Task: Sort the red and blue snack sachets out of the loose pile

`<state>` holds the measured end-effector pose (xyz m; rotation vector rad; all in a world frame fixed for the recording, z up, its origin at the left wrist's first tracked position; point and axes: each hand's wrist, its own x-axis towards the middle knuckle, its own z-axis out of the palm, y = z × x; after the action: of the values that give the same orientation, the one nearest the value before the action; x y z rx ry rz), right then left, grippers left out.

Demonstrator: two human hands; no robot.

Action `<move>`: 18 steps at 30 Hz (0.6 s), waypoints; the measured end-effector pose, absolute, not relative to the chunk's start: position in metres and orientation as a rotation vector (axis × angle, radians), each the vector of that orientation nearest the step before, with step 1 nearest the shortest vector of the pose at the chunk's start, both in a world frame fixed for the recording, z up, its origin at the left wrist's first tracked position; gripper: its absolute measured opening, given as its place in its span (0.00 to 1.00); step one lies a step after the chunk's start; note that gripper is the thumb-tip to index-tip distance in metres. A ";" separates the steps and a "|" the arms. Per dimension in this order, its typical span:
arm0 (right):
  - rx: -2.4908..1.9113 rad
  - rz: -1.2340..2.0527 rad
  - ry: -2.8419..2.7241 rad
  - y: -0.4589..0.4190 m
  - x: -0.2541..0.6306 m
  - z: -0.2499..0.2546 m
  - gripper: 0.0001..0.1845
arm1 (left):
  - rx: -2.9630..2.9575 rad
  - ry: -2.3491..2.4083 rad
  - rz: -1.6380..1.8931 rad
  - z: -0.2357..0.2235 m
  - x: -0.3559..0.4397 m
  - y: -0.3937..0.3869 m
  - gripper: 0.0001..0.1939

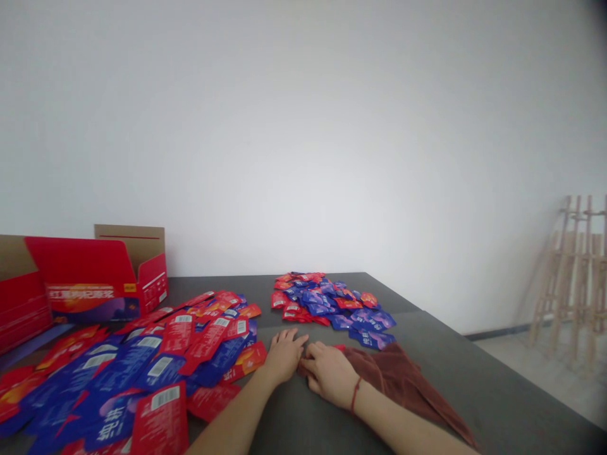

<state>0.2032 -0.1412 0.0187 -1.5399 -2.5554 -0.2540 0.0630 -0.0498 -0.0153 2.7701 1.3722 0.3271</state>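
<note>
The right hand (329, 374) lies open, not clenched, on the crumpled maroon towel (403, 385) at lower centre of the frame, and the left hand (284, 357) rests loosely just beside its edge. Red and blue sachets (332, 302) lie heaped ahead and to the left on the grey bench (455, 360).

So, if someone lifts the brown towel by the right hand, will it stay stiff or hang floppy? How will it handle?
The brown towel will likely hang floppy, since it lies in soft folds. It is probably light for its size, as it looks like thin cloth. It may drag a little on the dark table, though the surface is hard to judge.
</note>
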 end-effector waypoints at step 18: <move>-1.867 -0.261 -2.241 -0.147 0.245 0.016 0.13 | 2.779 1.391 0.358 -0.018 0.067 -0.052 0.24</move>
<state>0.2451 -0.1475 0.0162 -1.8669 -2.2406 -0.2607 0.0670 -0.0520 -0.0179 2.7793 1.3911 0.3575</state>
